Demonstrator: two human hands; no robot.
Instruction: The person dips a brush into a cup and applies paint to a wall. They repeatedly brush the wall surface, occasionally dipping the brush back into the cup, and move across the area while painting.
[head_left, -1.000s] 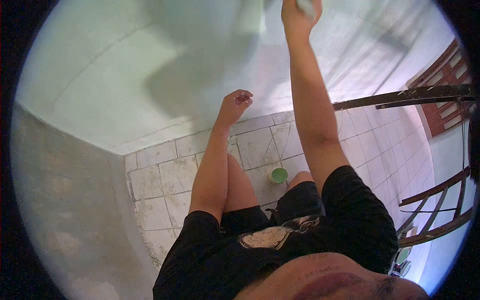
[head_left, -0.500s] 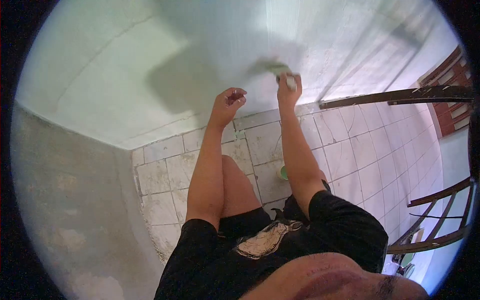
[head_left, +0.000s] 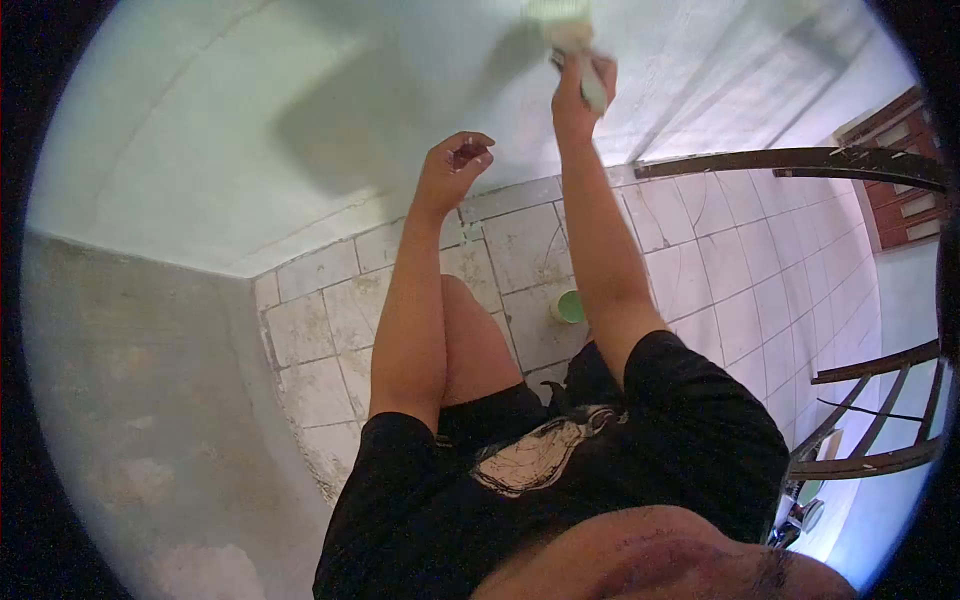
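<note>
In my right hand (head_left: 580,98) is a paintbrush (head_left: 592,88), its pale handle pointing down and its wide head raised against the light green wall (head_left: 380,60). The brush head is smeared by motion near the top edge of the view. My left hand (head_left: 452,172) hangs in front of the wall with loosely curled fingers, a gap between thumb and fingertips, and nothing visible in it. White smears mark its fingers. A small tub of green paint (head_left: 569,307) stands on the floor, partly beside my right forearm.
White floor tiles (head_left: 340,330), stained in places, run along the wall's foot. A bare grey wall (head_left: 150,380) rises on the left. Dark ladder-like rails (head_left: 740,163) reach in from the right, with a brown slatted wooden panel (head_left: 905,205) behind them.
My right hand has moved up the wall with the paintbrush. My left hand is slightly higher in view, and the paint tub shows more fully.
</note>
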